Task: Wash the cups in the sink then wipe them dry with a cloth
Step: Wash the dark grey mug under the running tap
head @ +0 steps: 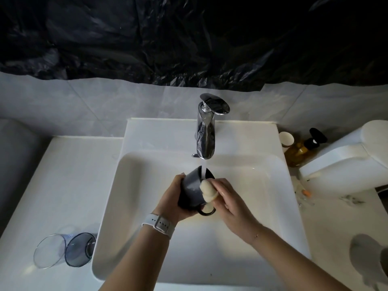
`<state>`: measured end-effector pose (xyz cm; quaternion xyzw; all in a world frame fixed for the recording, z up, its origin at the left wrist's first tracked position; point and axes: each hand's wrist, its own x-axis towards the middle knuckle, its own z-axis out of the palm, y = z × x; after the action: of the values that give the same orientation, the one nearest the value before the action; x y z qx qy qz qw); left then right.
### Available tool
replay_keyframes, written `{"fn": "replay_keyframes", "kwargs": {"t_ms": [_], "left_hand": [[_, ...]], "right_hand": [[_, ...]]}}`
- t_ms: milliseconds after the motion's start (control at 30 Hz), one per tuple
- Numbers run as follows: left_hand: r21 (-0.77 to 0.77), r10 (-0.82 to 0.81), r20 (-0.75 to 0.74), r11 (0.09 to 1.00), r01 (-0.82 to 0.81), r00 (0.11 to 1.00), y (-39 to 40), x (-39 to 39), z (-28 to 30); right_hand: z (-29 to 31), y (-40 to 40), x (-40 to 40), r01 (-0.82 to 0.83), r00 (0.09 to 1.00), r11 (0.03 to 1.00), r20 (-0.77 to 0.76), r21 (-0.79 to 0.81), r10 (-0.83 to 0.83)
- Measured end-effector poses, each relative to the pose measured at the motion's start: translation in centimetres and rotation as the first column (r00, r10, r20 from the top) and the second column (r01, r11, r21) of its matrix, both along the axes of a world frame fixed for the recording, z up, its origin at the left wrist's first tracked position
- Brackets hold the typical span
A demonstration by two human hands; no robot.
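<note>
Over the white sink my left hand grips a dark grey mug, tilted with its mouth toward the tap and its handle hanging below. Water runs from the chrome tap into the mug. My right hand holds a pale sponge and presses it against the mug's side. Two clear tumblers stand on the counter at the left: a colourless one and a bluish one. A grey cloth lies at the right edge.
A paper cup and an amber pump bottle stand right of the sink. A white toilet tank sits beyond them. Small bits of litter lie on the right counter. Black plastic sheeting covers the wall above.
</note>
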<state>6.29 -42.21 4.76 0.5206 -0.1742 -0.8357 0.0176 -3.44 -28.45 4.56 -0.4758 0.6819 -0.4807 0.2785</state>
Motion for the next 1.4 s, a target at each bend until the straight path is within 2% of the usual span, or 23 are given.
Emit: {"fn": "replay_keyframes", "kwargs": {"t_ms": [67, 133, 200, 233, 300, 367, 400, 433, 500, 567, 600, 700, 767, 867, 967, 1033, 1100, 1167, 1233, 1300, 1367, 1400], "left_hand": [[-0.051, 0.011, 0.053, 0.999, -0.008, 0.999, 0.2, -0.1, 0.0], [-0.103, 0.021, 0.042, 0.995, -0.017, 0.999, 0.6, -0.4, 0.6], [-0.256, 0.04, 0.031, 0.966, -0.031, 0.999, 1.1, -0.8, 0.1], [-0.357, 0.068, 0.051, 0.933, -0.046, 0.996, 1.6, -1.0, -0.1], [-0.516, 0.125, 0.105, 0.855, -0.054, 0.987, 2.5, -1.0, 0.0], [-0.561, 0.169, 0.099, 0.823, -0.085, 0.981, 2.9, -1.1, 0.1], [-0.565, 0.182, 0.099, 0.82, -0.095, 0.978, 2.8, -1.0, -0.3], [-0.554, 0.191, 0.106, 0.826, -0.102, 0.976, 2.5, -1.0, -0.3], [-0.489, 0.202, 0.121, 0.864, -0.119, 0.972, 1.6, -0.8, -0.8], [-0.397, 0.163, 0.122, 0.912, -0.103, 0.979, 1.1, -0.4, -1.0], [-0.357, 0.122, 0.103, 0.931, -0.077, 0.987, 1.1, -0.1, -0.8], [-0.328, -0.013, 0.056, 0.944, 0.03, 0.998, 1.8, 0.1, -0.3], [-0.434, 0.063, 0.104, 0.901, -0.012, 0.993, 2.2, 0.0, -0.1], [-0.618, 0.188, 0.154, 0.784, -0.053, 0.97, 1.7, -0.2, 0.0], [-0.625, 0.158, 0.149, 0.78, -0.031, 0.976, 1.4, -0.2, 1.0], [-0.641, 0.151, 0.147, 0.767, -0.022, 0.978, 1.9, 0.1, 1.1], [-0.708, 0.169, 0.163, 0.706, -0.004, 0.972, 2.4, 0.4, 0.8], [-0.728, 0.168, 0.173, 0.685, 0.011, 0.971, 2.2, 0.6, 0.4], [-0.644, 0.126, 0.177, 0.765, 0.018, 0.976, 1.7, 0.6, 0.3], [-0.433, 0.05, 0.133, 0.901, 0.013, 0.99, 0.9, 0.5, 0.8], [-0.298, -0.061, 0.099, 0.95, 0.088, 0.993, 0.6, 0.6, 1.0], [-0.278, -0.094, 0.088, 0.954, 0.115, 0.992, 0.7, 0.6, 1.0]], "right_hand": [[-0.8, 0.6, -1.0, -0.037, 0.985, 0.999, -0.165, 0.028, 0.041], [-0.3, -0.2, -1.1, 0.029, 0.984, 0.999, -0.173, -0.023, -0.033], [1.1, -1.7, -0.6, 0.172, 0.985, 0.985, 0.023, -0.028, -0.172], [1.8, -2.6, -0.5, 0.252, 0.953, 0.967, 0.163, 0.046, -0.256], [2.7, -4.6, -0.7, 0.363, 0.826, 0.891, 0.348, 0.273, -0.443], [3.1, -5.9, -0.9, 0.364, 0.714, 0.82, 0.433, 0.442, -0.55], [3.1, -6.0, -0.6, 0.362, 0.735, 0.816, 0.401, 0.45, -0.547], [2.8, -5.7, -0.2, 0.369, 0.795, 0.833, 0.324, 0.413, -0.513], [1.8, -4.1, 1.1, 0.365, 0.907, 0.899, 0.125, 0.241, -0.402], [0.6, -2.3, 1.8, 0.325, 0.946, 0.943, -0.011, 0.068, -0.325], [0.1, -1.7, 1.6, 0.289, 0.957, 0.957, -0.021, 0.015, -0.288], [-0.1, -1.0, -0.2, 0.146, 0.987, 0.988, 0.067, 0.038, -0.149], [0.8, -1.7, -0.6, 0.061, 0.978, 0.984, 0.186, 0.167, -0.092], [1.4, -3.3, -0.1, 0.078, 0.933, 0.967, 0.324, 0.241, -0.156], [2.3, -4.5, 0.5, 0.191, 0.87, 0.955, 0.412, 0.228, -0.272], [3.6, -5.3, 0.2, 0.246, 0.797, 0.91, 0.465, 0.333, -0.385], [4.2, -6.1, -0.4, 0.211, 0.776, 0.821, 0.42, 0.53, -0.471], [4.4, -6.2, -0.3, 0.174, 0.787, 0.762, 0.377, 0.623, -0.488], [3.1, -5.6, 0.4, 0.189, 0.848, 0.842, 0.348, 0.506, -0.4], [1.9, -4.1, 1.4, 0.164, 0.966, 0.925, 0.136, 0.342, -0.221], [0.7, -3.2, 1.6, 0.125, 0.992, 0.946, -0.065, 0.3, -0.11], [0.5, -3.3, 1.3, 0.134, 0.989, 0.944, -0.095, 0.301, -0.11]]}}
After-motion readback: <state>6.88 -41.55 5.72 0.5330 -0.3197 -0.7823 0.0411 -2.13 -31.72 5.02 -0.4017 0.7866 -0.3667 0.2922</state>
